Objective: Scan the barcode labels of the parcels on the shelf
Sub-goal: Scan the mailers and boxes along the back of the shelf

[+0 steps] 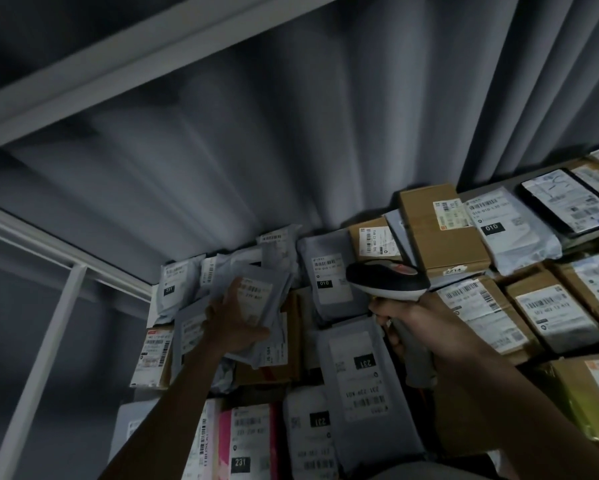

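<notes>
My left hand [234, 320] grips a grey poly-bag parcel [265, 306] near the left end of the shelf, its white barcode label [256, 291] facing me. My right hand [419, 323] holds the handle of a black-and-white barcode scanner [386, 280], whose head points left toward the held parcel and a grey bag marked 010 [325, 282]. Many more parcels lie across the shelf: grey bags with labels reading 231 [363, 368], and brown cardboard boxes [443, 233] with white labels to the right.
White metal shelf posts and rails [41, 358] frame the left side, with a white beam [118, 64] overhead. Grey curtain folds [291, 133] hang behind the shelf. A pink parcel [225, 441] and a yellow-green one [575, 403] lie in the lower rows.
</notes>
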